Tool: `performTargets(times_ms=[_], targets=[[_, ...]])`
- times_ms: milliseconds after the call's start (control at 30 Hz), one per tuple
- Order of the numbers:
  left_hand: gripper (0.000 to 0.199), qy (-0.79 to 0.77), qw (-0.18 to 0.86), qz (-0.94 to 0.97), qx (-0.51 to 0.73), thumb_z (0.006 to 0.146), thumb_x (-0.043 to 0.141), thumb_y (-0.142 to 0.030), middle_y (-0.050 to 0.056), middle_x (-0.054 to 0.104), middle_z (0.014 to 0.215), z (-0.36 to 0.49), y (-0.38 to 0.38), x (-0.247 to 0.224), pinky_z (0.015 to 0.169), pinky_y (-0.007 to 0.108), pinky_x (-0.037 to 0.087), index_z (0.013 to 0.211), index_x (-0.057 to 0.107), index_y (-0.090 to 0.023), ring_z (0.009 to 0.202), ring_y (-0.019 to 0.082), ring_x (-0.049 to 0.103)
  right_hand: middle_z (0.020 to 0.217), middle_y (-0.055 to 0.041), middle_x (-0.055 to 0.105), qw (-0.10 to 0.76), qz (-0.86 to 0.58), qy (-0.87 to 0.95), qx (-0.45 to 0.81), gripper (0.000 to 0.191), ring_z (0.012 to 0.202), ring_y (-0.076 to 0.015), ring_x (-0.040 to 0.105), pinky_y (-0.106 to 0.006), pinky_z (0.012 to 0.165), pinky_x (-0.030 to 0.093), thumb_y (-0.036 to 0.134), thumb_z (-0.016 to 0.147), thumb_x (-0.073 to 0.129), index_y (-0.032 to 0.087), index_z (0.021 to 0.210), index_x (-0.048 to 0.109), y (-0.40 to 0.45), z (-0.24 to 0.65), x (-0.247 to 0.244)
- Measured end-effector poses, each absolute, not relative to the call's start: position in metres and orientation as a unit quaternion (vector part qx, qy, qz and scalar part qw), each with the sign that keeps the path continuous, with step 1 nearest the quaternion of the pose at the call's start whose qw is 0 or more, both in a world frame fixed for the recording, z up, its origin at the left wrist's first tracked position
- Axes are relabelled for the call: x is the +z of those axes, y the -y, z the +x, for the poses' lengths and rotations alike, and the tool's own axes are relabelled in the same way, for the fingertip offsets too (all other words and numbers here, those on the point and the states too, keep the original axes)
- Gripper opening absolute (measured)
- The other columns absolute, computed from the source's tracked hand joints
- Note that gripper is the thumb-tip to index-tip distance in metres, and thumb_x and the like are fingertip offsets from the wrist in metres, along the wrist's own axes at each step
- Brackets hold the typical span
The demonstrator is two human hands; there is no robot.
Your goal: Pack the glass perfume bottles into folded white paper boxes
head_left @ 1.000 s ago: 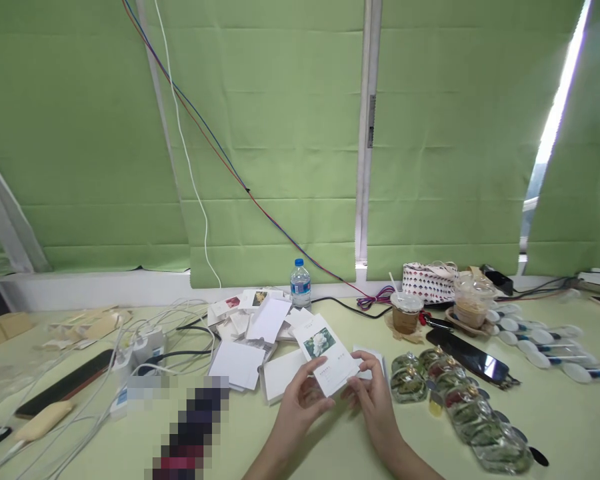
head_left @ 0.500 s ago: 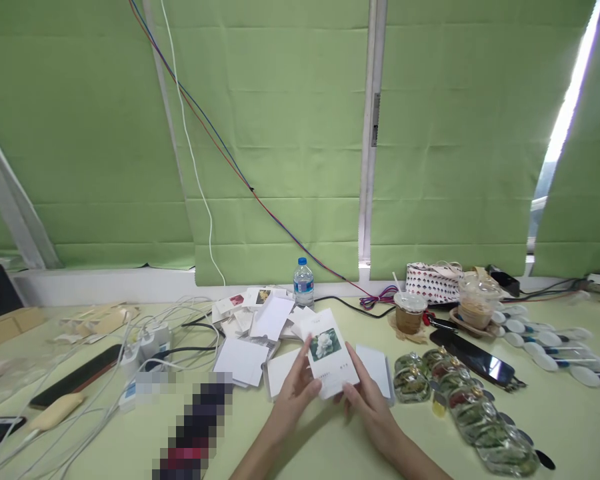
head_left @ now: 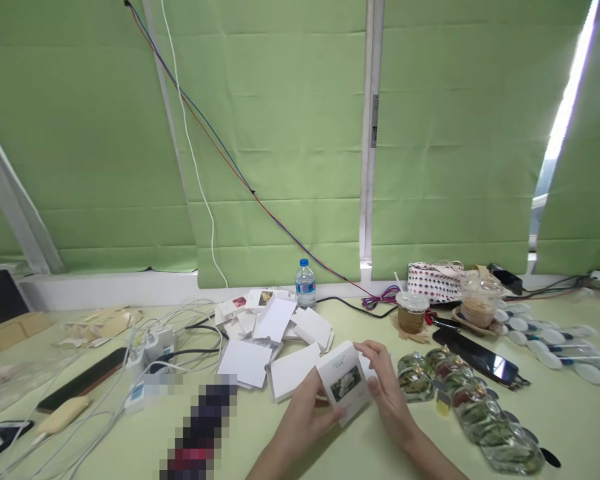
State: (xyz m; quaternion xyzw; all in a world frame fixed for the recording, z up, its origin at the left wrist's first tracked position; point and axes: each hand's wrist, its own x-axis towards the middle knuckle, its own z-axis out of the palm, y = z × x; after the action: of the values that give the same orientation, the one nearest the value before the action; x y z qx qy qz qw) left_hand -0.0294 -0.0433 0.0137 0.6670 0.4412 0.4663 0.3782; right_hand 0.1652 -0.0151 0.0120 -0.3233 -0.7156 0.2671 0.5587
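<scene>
The left hand [head_left: 307, 407] is clamped low on the near side of a white box [head_left: 347, 383] with a flower picture, held tilted above the bench [head_left: 260, 427]. The right hand [head_left: 387, 390] has its fingertips at the upper right corner; whether that grip pinches or only steadies, I cannot tell. Light pressure on the edges should spare the card from creasing. Beyond lie loose white boxes [head_left: 295, 370], then a water bottle [head_left: 305, 287].

Left hand [head_left: 310, 407] half curled, thumb pointing right. Right hand [head_left: 390, 393] facing it, fingers bent inward. Forearms bare, converging.
</scene>
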Motion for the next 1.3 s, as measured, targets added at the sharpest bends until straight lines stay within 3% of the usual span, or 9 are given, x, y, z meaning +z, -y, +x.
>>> performTargets(times_ms=[200,367,567,700,800,900,1033,1167,1300], targets=[[0.056,-0.496,0.232,0.696,0.465,0.063,0.079,-0.034,0.006,0.071,0.08,-0.032,0.046,0.011,0.061,0.033,0.052,0.114,0.058,-0.023,0.069,0.025,0.065,0.12,-0.0073,0.049,0.568,-0.273,0.705,0.325,0.052,0.11,-0.0259,0.048,-0.036,0.088,0.044,0.065,0.088,0.036,0.03,0.123,0.05,0.016,0.16,0.01],[0.01,-0.439,0.086,0.805,0.39,0.08,0.063,-0.029,0.004,0.066,0.062,-0.02,0.053,-0.001,0.051,0.028,0.044,0.088,0.067,-0.025,0.051,0.019,0.059,0.128,-0.0121,0.052,0.5,-0.207,0.702,0.463,0.079,0.121,-0.0309,0.046,-0.043,0.099,0.04,0.075,0.075,0.048,0.025,0.135,0.042,0.021,0.156,0.001],[0.029,-0.385,0.143,0.826,0.386,0.081,0.062,-0.031,0.009,0.068,0.084,-0.022,0.06,0.008,0.069,0.034,0.048,0.11,0.067,-0.028,0.075,0.025,0.062,0.119,-0.0088,0.063,0.482,-0.246,0.64,0.545,0.061,0.116,-0.0292,0.054,-0.045,0.099,0.041,0.065,0.081,0.052,0.025,0.126,0.054,0.028,0.149,-0.001],[0.028,-0.451,0.067,0.747,0.485,0.075,0.068,-0.03,0.013,0.055,0.112,-0.025,0.056,0.017,0.096,0.049,0.04,0.102,0.07,-0.029,0.11,0.034,0.049,0.115,-0.0067,0.065,0.51,-0.244,0.636,0.524,0.042,0.112,-0.0268,0.057,-0.04,0.095,0.045,0.052,0.087,0.052,0.025,0.119,0.058,0.029,0.149,0.01],[0.029,-0.474,0.105,0.71,0.51,0.072,0.07,-0.027,0.011,0.038,0.13,-0.02,0.054,0.02,0.106,0.051,0.031,0.101,0.066,-0.027,0.129,0.036,0.032,0.122,-0.0077,0.062,0.504,-0.208,0.646,0.533,0.043,0.115,-0.0261,0.055,-0.04,0.098,0.044,0.05,0.089,0.05,0.026,0.125,0.053,0.031,0.146,0.01],[0.034,-0.492,0.175,0.659,0.541,0.071,0.072,-0.03,0.011,0.029,0.133,-0.01,0.057,0.019,0.103,0.048,0.037,0.102,0.059,-0.024,0.131,0.034,0.033,0.137,-0.0101,0.051,0.502,-0.173,0.65,0.544,0.055,0.127,-0.0267,0.046,-0.042,0.103,0.039,0.047,0.089,0.053,0.025,0.137,0.04,0.033,0.14,-0.001],[0.046,-0.496,0.237,0.601,0.581,0.074,0.068,-0.03,0.011,0.024,0.138,0.004,0.064,0.017,0.099,0.042,0.043,0.115,0.05,-0.024,0.13,0.03,0.036,0.147,-0.0104,0.037,0.545,-0.219,0.656,0.474,0.07,0.132,-0.0249,0.04,-0.043,0.106,0.036,0.039,0.092,0.049,0.028,0.149,0.01,0.031,0.138,-0.012],[0.057,-0.501,0.27,0.568,0.595,0.072,0.068,-0.025,0.012,0.036,0.138,0.006,0.062,0.011,0.104,0.043,0.036,0.124,0.044,-0.022,0.129,0.031,0.038,0.138,-0.0078,0.043,0.518,-0.301,0.752,0.275,0.046,0.127,-0.0247,0.045,-0.041,0.104,0.039,0.027,0.094,0.042,0.034,0.14,0.037,0.028,0.149,-0.003],[0.06,-0.498,0.355,0.564,0.555,0.072,0.065,-0.023,0.01,0.058,0.12,-0.005,0.055,0.002,0.092,0.039,0.044,0.127,0.041,-0.021,0.105,0.028,0.057,0.13,-0.0112,0.052,0.44,-0.327,0.824,0.141,0.042,0.117,-0.0272,0.055,-0.043,0.096,0.048,0.019,0.092,0.041,0.031,0.131,0.051,0.029,0.162,0.002]])
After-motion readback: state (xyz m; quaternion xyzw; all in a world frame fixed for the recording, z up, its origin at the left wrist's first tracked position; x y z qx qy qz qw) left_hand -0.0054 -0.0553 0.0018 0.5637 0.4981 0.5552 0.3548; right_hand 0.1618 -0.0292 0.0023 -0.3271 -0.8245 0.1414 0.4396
